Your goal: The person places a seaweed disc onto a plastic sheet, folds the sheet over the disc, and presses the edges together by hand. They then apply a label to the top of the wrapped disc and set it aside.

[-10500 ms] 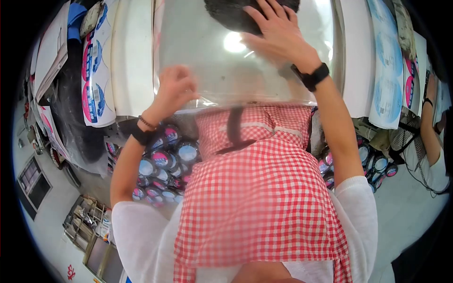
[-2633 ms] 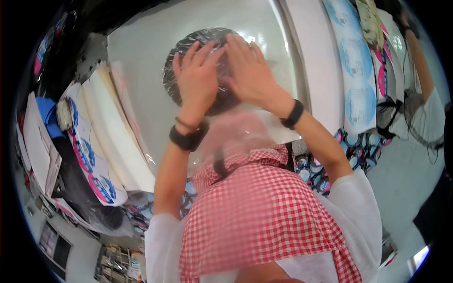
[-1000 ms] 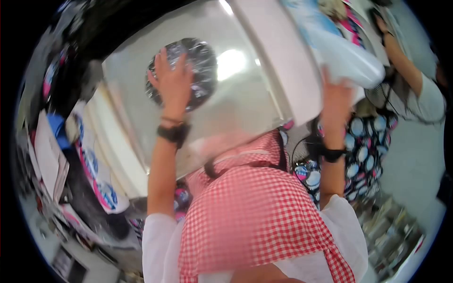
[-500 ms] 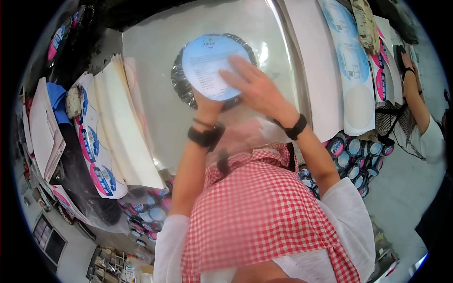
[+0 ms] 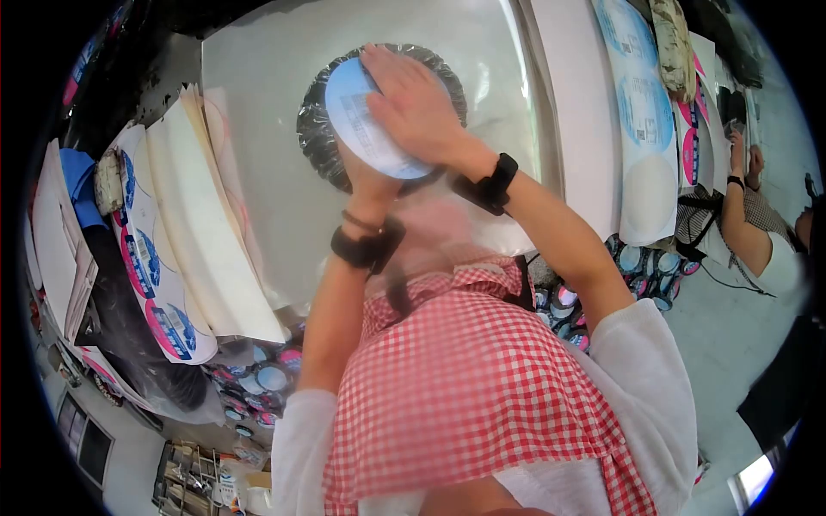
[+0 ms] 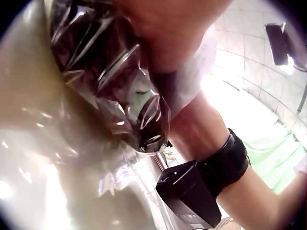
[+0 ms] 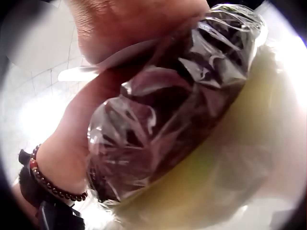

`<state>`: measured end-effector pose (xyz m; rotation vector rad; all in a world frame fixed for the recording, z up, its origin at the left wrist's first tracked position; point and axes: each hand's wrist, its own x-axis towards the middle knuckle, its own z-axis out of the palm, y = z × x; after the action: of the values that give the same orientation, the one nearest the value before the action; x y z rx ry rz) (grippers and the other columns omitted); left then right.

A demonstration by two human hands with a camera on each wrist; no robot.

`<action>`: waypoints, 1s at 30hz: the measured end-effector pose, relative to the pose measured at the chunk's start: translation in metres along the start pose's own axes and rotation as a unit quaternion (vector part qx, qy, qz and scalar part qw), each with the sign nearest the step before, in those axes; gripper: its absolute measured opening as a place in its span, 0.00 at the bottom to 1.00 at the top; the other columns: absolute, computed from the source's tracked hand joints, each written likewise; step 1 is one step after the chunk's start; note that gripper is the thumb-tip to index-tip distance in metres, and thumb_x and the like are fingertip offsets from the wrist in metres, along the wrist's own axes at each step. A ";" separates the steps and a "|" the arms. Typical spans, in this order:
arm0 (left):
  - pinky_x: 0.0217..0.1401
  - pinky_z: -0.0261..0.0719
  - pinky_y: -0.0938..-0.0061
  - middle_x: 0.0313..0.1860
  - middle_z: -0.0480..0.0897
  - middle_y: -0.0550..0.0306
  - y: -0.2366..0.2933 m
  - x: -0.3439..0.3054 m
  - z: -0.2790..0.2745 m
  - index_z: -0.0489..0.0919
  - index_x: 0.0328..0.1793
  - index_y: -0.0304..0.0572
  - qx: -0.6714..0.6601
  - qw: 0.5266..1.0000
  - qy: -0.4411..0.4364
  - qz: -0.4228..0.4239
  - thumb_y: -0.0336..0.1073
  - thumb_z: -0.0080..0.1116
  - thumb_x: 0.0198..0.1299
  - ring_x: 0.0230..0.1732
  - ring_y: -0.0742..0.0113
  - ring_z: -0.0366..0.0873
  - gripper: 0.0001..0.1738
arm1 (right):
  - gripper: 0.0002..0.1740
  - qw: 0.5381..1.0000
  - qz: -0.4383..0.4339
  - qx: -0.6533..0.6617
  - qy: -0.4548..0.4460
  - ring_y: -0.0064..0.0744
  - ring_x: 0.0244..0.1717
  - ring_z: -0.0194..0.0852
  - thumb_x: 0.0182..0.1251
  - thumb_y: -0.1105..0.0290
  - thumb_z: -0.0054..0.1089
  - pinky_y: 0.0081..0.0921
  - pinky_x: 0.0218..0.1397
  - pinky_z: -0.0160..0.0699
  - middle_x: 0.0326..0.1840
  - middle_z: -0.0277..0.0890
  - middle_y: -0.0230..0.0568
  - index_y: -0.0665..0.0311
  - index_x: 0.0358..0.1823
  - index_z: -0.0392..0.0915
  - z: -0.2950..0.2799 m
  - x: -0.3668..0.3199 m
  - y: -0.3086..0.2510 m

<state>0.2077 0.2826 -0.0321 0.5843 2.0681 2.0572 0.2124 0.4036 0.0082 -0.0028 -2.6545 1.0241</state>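
Observation:
On the shiny tabletop [image 5: 267,172] lies a round dark disc [image 5: 317,129] wrapped in crinkled clear film. A light-blue round label [image 5: 351,107] with small print covers much of its top. My right hand [image 5: 415,107] rests on the label, fingers straight and together, pointing up and left. My left hand [image 5: 370,185] reaches in from below; its fingers are hidden under the label. In the left wrist view the wrapped disc [image 6: 105,72] sits below the heel of the left hand [image 6: 168,33]. Film folds along the edge of the disc [image 7: 158,120] show in the right wrist view.
Sheets of blue round labels [image 5: 645,112] lie to the right, pink-and-blue label sheets [image 5: 159,284] to the left beside white paper [image 5: 206,249]. Several small labelled discs [image 5: 258,378] are piled below the table edge. Another person's arm [image 5: 736,193] is at far right.
The right hand left the disc, reached to the right-hand label sheets and came back; a blue label now lies over the disc. Lately the right hand slid up and left across it.

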 end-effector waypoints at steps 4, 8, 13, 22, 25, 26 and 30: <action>0.73 0.60 0.62 0.67 0.72 0.46 0.015 0.012 -0.024 0.65 0.71 0.32 0.047 0.995 -0.059 -0.060 0.39 0.58 0.63 0.70 0.53 0.65 0.33 | 0.34 1.000 0.007 0.004 -0.008 0.48 0.77 0.51 0.77 0.49 0.32 0.41 0.79 0.44 0.75 0.57 0.56 0.71 0.71 0.61 0.001 -0.001 0.004; 0.79 0.50 0.62 0.74 0.63 0.43 0.028 0.011 -0.014 0.58 0.76 0.34 -0.134 0.989 0.051 -0.044 0.40 0.48 0.68 0.76 0.54 0.56 0.33 | 0.34 1.000 -0.003 -0.028 -0.001 0.48 0.77 0.51 0.76 0.51 0.33 0.43 0.78 0.44 0.75 0.57 0.55 0.70 0.71 0.60 0.006 -0.002 0.001; 0.81 0.45 0.59 0.82 0.42 0.45 0.040 0.018 -0.008 0.33 0.82 0.45 -0.246 0.964 0.089 -0.046 0.51 0.34 0.75 0.80 0.53 0.45 0.39 | 0.32 0.999 -0.014 -0.031 0.003 0.48 0.76 0.54 0.75 0.54 0.37 0.43 0.77 0.47 0.74 0.60 0.55 0.71 0.69 0.63 0.013 0.001 -0.011; 0.82 0.38 0.65 0.81 0.49 0.46 0.031 0.002 -0.059 0.46 0.80 0.35 -0.234 0.958 0.164 -0.004 0.47 0.29 0.76 0.82 0.59 0.42 0.34 | 0.29 0.958 -0.080 -0.273 0.028 0.44 0.69 0.64 0.66 0.59 0.51 0.45 0.70 0.59 0.67 0.69 0.50 0.72 0.62 0.71 0.031 0.008 -0.037; 0.82 0.36 0.65 0.80 0.52 0.45 0.032 0.003 -0.056 0.48 0.80 0.35 -0.160 0.978 0.131 -0.036 0.52 0.24 0.77 0.81 0.57 0.43 0.34 | 0.29 0.944 -0.122 -0.305 0.015 0.44 0.67 0.65 0.66 0.58 0.52 0.47 0.70 0.59 0.66 0.69 0.49 0.73 0.61 0.71 0.035 0.002 -0.047; 0.82 0.36 0.64 0.80 0.52 0.45 0.037 0.003 -0.054 0.48 0.80 0.35 -0.156 0.977 0.133 -0.060 0.53 0.24 0.77 0.81 0.56 0.43 0.35 | 0.29 0.946 -0.140 -0.292 0.004 0.44 0.68 0.65 0.66 0.57 0.52 0.46 0.71 0.59 0.67 0.69 0.49 0.73 0.61 0.71 0.035 -0.010 -0.054; 0.82 0.35 0.65 0.81 0.51 0.48 0.035 0.003 -0.069 0.47 0.80 0.35 -0.210 0.962 0.135 -0.106 0.55 0.23 0.77 0.82 0.57 0.41 0.36 | 0.31 0.976 -0.170 -0.112 -0.081 0.44 0.72 0.60 0.65 0.56 0.56 0.49 0.74 0.55 0.70 0.66 0.51 0.72 0.62 0.71 0.017 -0.071 -0.065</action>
<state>0.1836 0.2198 0.0056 0.0119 1.6360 2.4417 0.2818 0.3359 0.0196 0.4874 -2.7674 0.6359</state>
